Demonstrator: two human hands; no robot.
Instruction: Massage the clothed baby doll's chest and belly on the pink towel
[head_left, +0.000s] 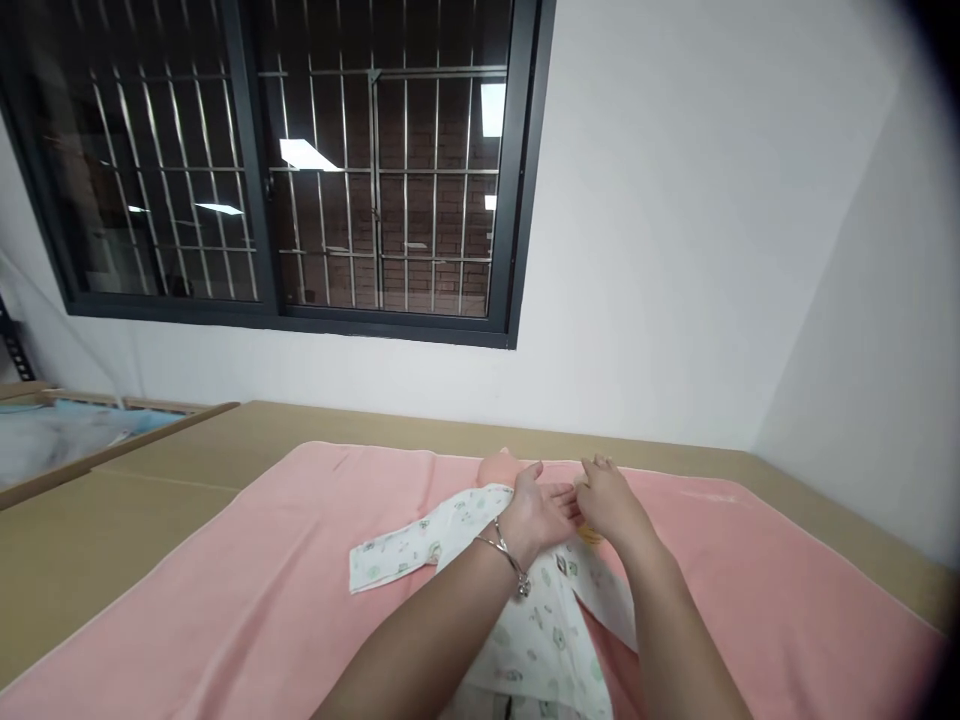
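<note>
Our left hand [541,512] lies flat, fingers spread, on the doll's printed garment [525,610]; our right hand [609,500], fingers loosely spread, touches it beside the left

Baby doll [501,466]: lying on its back on the pink towel [300,560], head pointing twd far edge of towel, near the wall side. Only top of head showing, pale pink, smooth; face not readable. Body being covered by garment and forearms.

Baby garment [544,630]: white w/ small green print, long-sleeved, lying spread over the doll approx mid-towel. One sleeve [390,562] stretching out flat twd left side of towel, cuff end squared off. Front panel on right side hanging open, folded outward. Small yellow item [590,536] peeking out at doll's chest, partly hidden; type cannot be determined.
</note>
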